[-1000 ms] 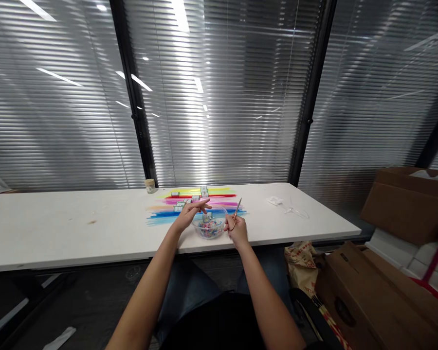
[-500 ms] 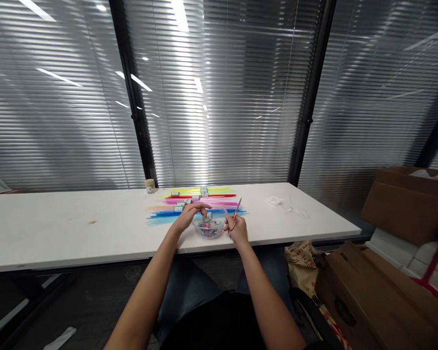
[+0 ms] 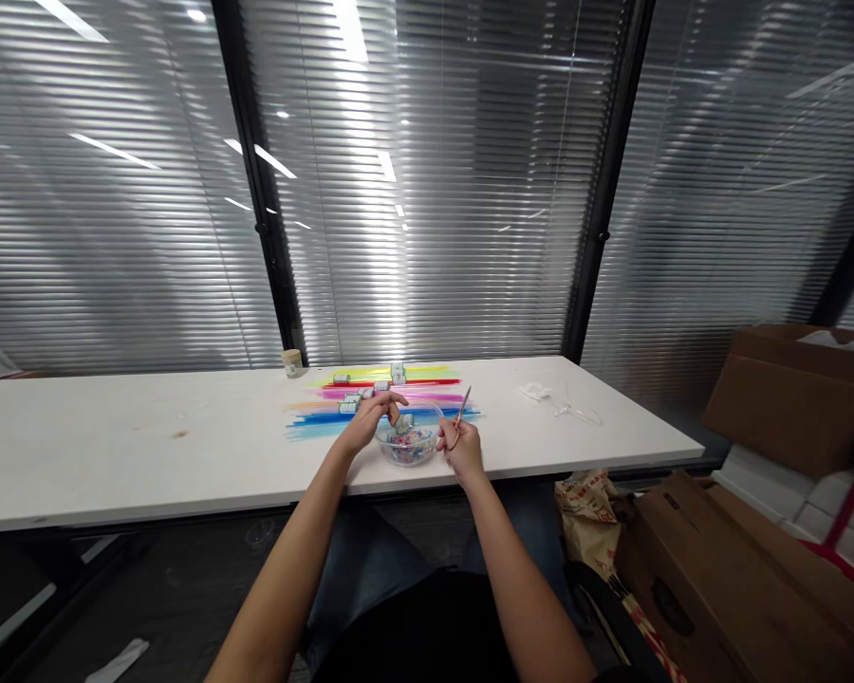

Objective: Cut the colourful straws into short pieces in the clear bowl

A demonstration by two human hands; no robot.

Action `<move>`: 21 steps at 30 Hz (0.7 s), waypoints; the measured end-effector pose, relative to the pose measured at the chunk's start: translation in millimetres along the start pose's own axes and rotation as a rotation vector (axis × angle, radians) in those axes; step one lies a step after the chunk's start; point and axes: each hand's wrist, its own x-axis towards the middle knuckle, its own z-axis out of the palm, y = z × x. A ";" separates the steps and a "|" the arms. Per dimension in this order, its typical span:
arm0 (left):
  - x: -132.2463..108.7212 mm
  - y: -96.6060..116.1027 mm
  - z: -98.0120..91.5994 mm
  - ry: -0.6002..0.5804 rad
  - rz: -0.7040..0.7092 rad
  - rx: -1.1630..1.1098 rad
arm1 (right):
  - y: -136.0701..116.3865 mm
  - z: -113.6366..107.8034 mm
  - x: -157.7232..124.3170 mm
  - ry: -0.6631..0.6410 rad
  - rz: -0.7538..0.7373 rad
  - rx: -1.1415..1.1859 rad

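Observation:
On the table's near side sits a clear round bowl point(image 3: 408, 459), its bottom covered with small multicoloured pieces. My left hand point(image 3: 371, 423) hangs over the bowl's left rim, with the fingers curled down and drawn together. Whatever lies between those fingertips is too small to make out. At the right rim, my right hand point(image 3: 461, 450) is closed around a pair of scissors point(image 3: 463, 406), blades pointing up and away from me. Just behind the bowl lie bundles of coloured thin strips: blue point(image 3: 320, 417), pink point(image 3: 434, 396), red point(image 3: 437, 382) and yellow point(image 3: 434, 371), several with pale paper labels.
The white table point(image 3: 242, 446) runs along windows with blinds. A small lidded jar point(image 3: 292, 362) stands at its back edge. Crumpled clear plastic point(image 3: 537, 391) and a thin clear loop point(image 3: 578, 412) lie to the right. Cardboard boxes point(image 3: 740, 569) and a paper bag point(image 3: 587, 517) stand right of my legs.
My left hand has shifted slightly to the left, its fingers drawing in and lifting a little over the bowl. The right hand and scissors stay in place.

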 end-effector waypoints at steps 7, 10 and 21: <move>-1.6 6.4 4.5 0.059 -0.028 -0.067 | 2.5 -0.7 1.2 -0.003 -0.005 -0.001; -1.5 4.2 3.3 0.044 -0.028 -0.074 | 3.1 -0.8 1.3 -0.006 -0.011 -0.004; -4.2 1.7 -1.5 -0.025 -0.036 -0.063 | 3.8 -0.5 1.3 -0.001 -0.021 -0.024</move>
